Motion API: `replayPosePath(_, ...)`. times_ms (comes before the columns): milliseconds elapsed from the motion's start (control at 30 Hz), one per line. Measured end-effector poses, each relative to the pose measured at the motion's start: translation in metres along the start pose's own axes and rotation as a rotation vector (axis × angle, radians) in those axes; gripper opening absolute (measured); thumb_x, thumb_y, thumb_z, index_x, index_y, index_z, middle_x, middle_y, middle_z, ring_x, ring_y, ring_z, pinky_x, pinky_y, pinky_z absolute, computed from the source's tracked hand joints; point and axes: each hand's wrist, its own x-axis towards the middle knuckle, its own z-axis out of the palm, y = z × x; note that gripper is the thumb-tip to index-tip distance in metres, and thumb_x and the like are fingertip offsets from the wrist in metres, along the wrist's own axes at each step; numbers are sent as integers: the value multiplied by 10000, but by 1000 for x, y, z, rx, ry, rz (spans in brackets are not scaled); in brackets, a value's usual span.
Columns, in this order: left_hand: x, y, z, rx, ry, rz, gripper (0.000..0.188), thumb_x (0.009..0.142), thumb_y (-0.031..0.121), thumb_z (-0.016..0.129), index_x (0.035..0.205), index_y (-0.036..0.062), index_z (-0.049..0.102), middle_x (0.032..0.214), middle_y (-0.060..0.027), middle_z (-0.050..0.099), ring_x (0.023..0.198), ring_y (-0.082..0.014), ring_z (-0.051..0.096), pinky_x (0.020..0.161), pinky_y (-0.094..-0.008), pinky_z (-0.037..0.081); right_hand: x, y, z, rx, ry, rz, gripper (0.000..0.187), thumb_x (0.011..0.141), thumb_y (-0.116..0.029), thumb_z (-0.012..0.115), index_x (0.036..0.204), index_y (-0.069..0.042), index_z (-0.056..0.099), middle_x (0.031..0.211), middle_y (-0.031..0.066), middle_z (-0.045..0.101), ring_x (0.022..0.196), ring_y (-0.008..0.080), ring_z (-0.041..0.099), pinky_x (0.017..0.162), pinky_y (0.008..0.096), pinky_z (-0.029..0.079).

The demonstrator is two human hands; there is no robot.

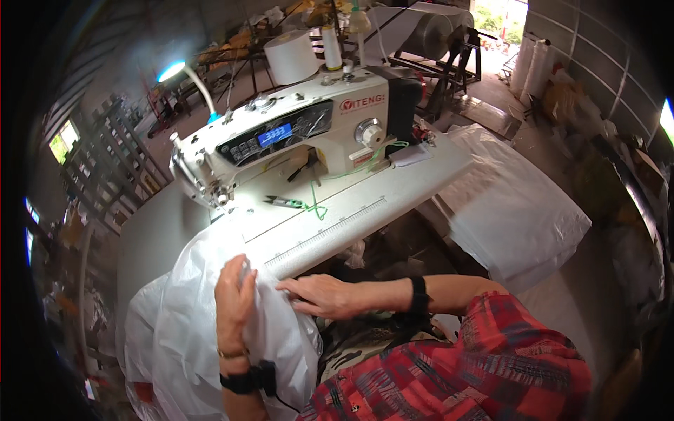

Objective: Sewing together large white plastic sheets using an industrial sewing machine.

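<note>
A large sheet of thin white plastic material [182,330] hangs over the front left edge of the sewing table [330,231] and down beside my lap. My left hand [235,298] is closed on its upper edge, fingers bent and pointing up toward the machine. To the right of it, my right hand [321,295] reaches across from the side with its fingertips closed on the same sheet. Above and beyond my hands stands a white industrial sewing machine [295,126] with a lit display. Its needle area [223,200] is a little beyond the sheet's far edge.
Thread snips [284,203] with a green cord lie on the table below the machine arm. A stack of folded white plastic [519,210] lies at the right. A big white thread cone [291,57] and a lit lamp [172,70] stand behind the machine.
</note>
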Motion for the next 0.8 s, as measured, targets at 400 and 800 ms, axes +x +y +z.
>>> replayPosePath(400, -144, 97, 2, 227, -173, -342, 377, 804, 187, 718, 1080, 21, 522, 949, -147, 539, 859, -360, 589, 657, -431, 463, -50, 16, 45, -184, -384, -183, 170, 833, -149, 600, 912, -34, 504, 726, 168, 619, 705, 377, 646, 616, 483, 495)
replayPosePath(800, -169, 83, -3, 155, 25, -417, 264, 770, 129, 745, 909, 25, 547, 847, -104, 548, 727, -275, 576, 638, -356, 457, -76, 2, -7, -203, -508, -33, 117, 826, -88, 636, 923, -60, 577, 664, 121, 566, 657, 353, 598, 641, 428, 490)
